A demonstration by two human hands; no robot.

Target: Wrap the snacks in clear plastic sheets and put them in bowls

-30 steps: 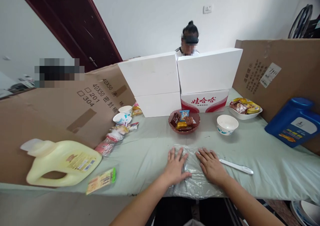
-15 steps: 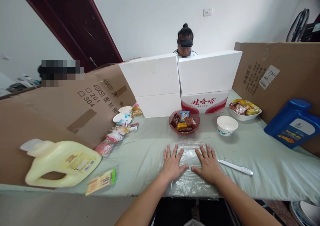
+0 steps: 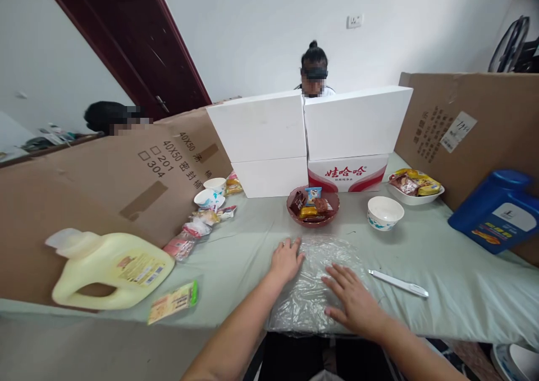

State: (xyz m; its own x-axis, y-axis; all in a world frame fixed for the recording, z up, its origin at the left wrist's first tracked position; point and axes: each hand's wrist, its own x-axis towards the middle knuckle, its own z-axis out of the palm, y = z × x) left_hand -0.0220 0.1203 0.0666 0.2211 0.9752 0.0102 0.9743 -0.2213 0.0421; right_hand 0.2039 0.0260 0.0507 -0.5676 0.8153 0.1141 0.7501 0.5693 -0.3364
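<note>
A wrinkled sheet of clear plastic lies flat on the cloth-covered table in front of me; whether it is loose film or a bag I cannot tell. My left hand rests at the sheet's far left edge, fingers a little bent and holding nothing. Over the right part of the sheet, my right hand is open with its fingers spread. A slim white tool lies to the right of that hand. Beyond the sheet stands a reddish bowl filled with wrapped snacks.
White boxes and cardboard panels wall the table. On the left are a yellow jug, a small packet and wrapped snacks. A paper bowl, a snack dish and a blue bottle stand right.
My right hand has drawn back toward me across the plastic sheet. My left hand has shifted to the sheet's far left edge, its fingers more bent. The view has moved slightly.
</note>
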